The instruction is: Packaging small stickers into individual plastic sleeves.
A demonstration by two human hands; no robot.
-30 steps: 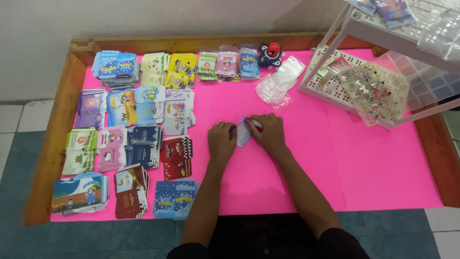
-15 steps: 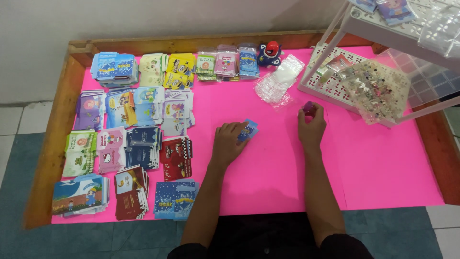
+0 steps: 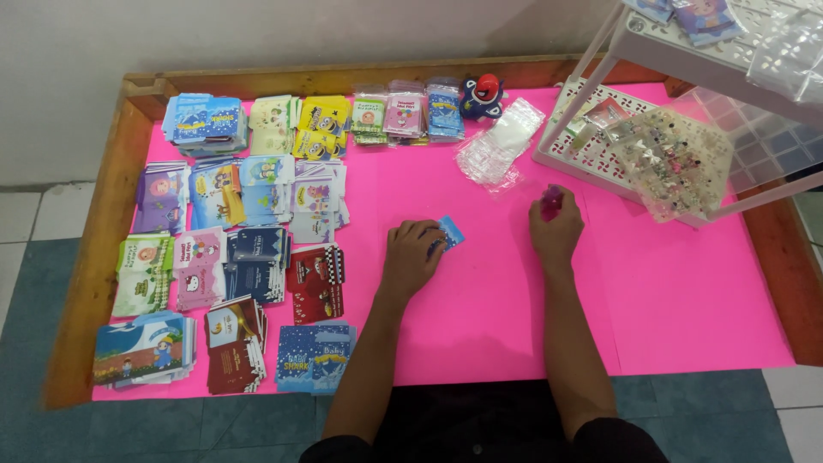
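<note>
My left hand (image 3: 413, 253) rests on the pink table cover (image 3: 480, 309) and holds a small blue card (image 3: 449, 231) at its fingertips. My right hand (image 3: 555, 228) lies to the right of it, closed around a small pink object (image 3: 551, 200) that shows above the fingers. A pile of clear plastic sleeves (image 3: 499, 151) lies just beyond and between the two hands. The white plastic rack (image 3: 600, 159) stands close to the right hand's far side.
Stacks of colourful printed cards (image 3: 231, 257) fill the left half of the cover. Small packets (image 3: 405, 113) and a round blue toy (image 3: 482, 94) line the far edge. A clear bag of small beads (image 3: 669, 159) sits in the rack. A wooden rim (image 3: 99, 257) borders the table.
One second ago both hands were together at the blue card. The right hand has since moved right and away toward the rack with the pink object, while the left stays with the card.
</note>
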